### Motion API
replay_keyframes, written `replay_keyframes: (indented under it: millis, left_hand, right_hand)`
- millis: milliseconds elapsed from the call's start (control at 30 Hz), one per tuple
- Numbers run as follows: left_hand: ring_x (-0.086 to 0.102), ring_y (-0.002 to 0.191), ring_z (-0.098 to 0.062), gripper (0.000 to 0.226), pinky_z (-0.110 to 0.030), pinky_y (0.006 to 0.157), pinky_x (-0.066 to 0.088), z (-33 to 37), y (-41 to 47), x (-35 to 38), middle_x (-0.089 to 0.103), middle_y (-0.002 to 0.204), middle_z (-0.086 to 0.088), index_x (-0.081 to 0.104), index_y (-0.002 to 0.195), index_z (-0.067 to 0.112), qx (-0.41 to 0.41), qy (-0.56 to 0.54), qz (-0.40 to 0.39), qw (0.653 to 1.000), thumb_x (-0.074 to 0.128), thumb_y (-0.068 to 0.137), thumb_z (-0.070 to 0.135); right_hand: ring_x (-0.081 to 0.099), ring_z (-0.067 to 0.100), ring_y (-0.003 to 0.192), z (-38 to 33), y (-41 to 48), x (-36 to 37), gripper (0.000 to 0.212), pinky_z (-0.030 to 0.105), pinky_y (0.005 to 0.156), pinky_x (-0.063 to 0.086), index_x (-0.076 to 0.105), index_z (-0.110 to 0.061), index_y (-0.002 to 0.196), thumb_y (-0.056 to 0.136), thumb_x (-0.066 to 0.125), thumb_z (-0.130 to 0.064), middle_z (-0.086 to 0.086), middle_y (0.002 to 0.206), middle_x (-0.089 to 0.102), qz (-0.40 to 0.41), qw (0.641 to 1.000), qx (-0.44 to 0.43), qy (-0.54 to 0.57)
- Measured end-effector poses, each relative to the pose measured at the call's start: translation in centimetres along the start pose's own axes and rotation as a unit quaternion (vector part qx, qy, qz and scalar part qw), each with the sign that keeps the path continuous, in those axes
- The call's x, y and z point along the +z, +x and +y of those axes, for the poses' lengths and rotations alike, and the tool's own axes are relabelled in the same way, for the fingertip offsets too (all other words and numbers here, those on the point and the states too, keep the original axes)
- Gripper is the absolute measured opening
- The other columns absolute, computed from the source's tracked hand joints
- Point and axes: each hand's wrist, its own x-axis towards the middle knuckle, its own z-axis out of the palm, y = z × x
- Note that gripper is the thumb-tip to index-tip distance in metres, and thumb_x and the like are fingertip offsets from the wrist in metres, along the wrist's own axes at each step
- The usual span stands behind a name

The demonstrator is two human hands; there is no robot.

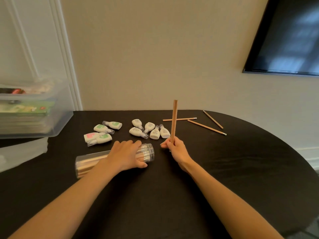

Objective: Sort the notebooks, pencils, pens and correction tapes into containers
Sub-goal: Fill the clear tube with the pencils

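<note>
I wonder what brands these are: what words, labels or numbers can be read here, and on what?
No text is readable.
Correction tapes: dark print on white bodies, too small to read.
Notebook in bin: red mark on green cover, blurred.
Pencils, jar: no print visible.

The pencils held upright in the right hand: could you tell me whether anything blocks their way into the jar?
Nothing visible does. The jar, lying on its side under the left hand, turns its lidless mouth toward the right hand and pencils; only bare table lies between.
</note>
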Motion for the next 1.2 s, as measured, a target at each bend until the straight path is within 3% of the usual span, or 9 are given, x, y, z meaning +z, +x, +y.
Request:
replay_keyframes:
  millis: [100,267,467,633,767,833,933,1067,1200]
  left_hand:
    - [0.051,0.109,-0.018,0.068,-0.031,0.083,0.039,-0.8,-1.0,-0.3,0.054,0.118,0.000,0.043,0.127,0.024,-0.023,-0.043,-0.005,0.999,0.064,0.074,0.061]
    - [0.052,0.109,-0.017,0.078,-0.030,0.083,0.045,-2.5,-2.2,-0.9,0.054,0.121,0.002,0.039,0.135,0.028,-0.073,-0.104,0.045,0.991,0.066,0.070,0.062]
    - [0.052,0.114,-0.016,0.082,-0.031,0.092,0.047,-3.0,-3.3,-2.9,0.052,0.132,0.000,0.039,0.139,0.025,-0.118,-0.275,0.138,0.944,0.072,0.070,0.054]
    - [0.049,0.119,-0.018,0.079,-0.027,0.085,0.042,-3.1,-3.5,-4.0,0.050,0.135,-0.003,0.037,0.140,0.022,-0.116,-0.309,0.147,0.932,0.069,0.075,0.053]
    - [0.050,0.116,-0.017,0.080,-0.025,0.083,0.043,-3.1,-3.5,-4.1,0.050,0.134,-0.002,0.037,0.141,0.023,-0.110,-0.317,0.123,0.934,0.069,0.074,0.053]
    - [0.050,0.109,-0.013,0.078,-0.025,0.084,0.044,-2.9,-3.6,-4.3,0.050,0.132,-0.001,0.039,0.139,0.023,-0.094,-0.296,0.102,0.945,0.069,0.074,0.053]
    - [0.046,0.097,-0.008,0.070,-0.023,0.080,0.043,-2.7,-3.6,-4.5,0.054,0.123,0.001,0.045,0.132,0.023,-0.064,-0.251,0.072,0.963,0.069,0.074,0.052]
    - [0.051,0.098,-0.010,0.067,-0.025,0.084,0.049,-2.7,-3.1,-4.3,0.056,0.120,0.002,0.049,0.127,0.025,-0.052,-0.202,0.039,0.977,0.070,0.071,0.055]
    - [0.052,0.096,-0.010,0.065,-0.023,0.081,0.047,-2.6,-2.7,-4.2,0.054,0.109,0.006,0.051,0.124,0.026,-0.036,-0.220,0.023,0.975,0.070,0.070,0.056]
  right_hand:
    - [0.059,0.008,0.077,-1.1,-0.2,-0.2,0.019,0.027,0.087,0.049,0.051,-0.017,0.088,0.099,0.038,-0.010,0.001,0.084,0.062,-0.034,0.998,-0.012,-0.045]
    - [0.058,0.010,0.088,-1.2,-0.9,-0.5,0.024,0.024,0.087,0.046,0.055,-0.016,0.089,0.097,0.037,-0.004,-0.002,0.087,0.059,-0.132,0.964,-0.058,-0.226]
    - [0.058,0.010,0.088,-2.0,-1.5,-0.3,0.022,0.021,0.084,0.046,0.058,-0.014,0.098,0.097,0.038,-0.004,0.001,0.092,0.061,-0.150,0.958,-0.060,-0.239]
    - [0.058,0.013,0.093,-2.7,-1.6,-0.9,0.024,0.027,0.092,0.045,0.057,-0.012,0.111,0.098,0.038,-0.006,0.005,0.099,0.061,-0.148,0.932,-0.073,-0.323]
    - [0.056,0.019,0.101,-3.7,-1.7,-2.0,0.031,0.029,0.090,0.046,0.054,-0.015,0.120,0.095,0.041,-0.002,0.006,0.109,0.058,-0.099,0.897,-0.108,-0.416]
    - [0.051,0.021,0.105,-4.4,-1.4,-2.7,0.035,0.030,0.089,0.044,0.052,-0.016,0.122,0.094,0.043,0.001,0.006,0.112,0.057,-0.019,0.866,-0.154,-0.476]
    - [0.042,0.020,0.118,-5.4,-0.8,-3.7,0.038,0.030,0.100,0.035,0.052,-0.015,0.126,0.093,0.045,0.001,0.006,0.124,0.053,0.081,0.835,-0.209,-0.503]
    - [0.035,0.021,0.124,-5.9,0.1,-4.7,0.037,0.029,0.103,0.032,0.055,-0.012,0.124,0.090,0.047,0.004,0.008,0.128,0.047,0.117,0.817,-0.248,-0.507]
    - [0.039,0.021,0.120,-5.2,0.2,-4.7,0.033,0.028,0.099,0.034,0.057,-0.011,0.119,0.091,0.047,0.004,0.007,0.123,0.048,0.085,0.847,-0.203,-0.484]
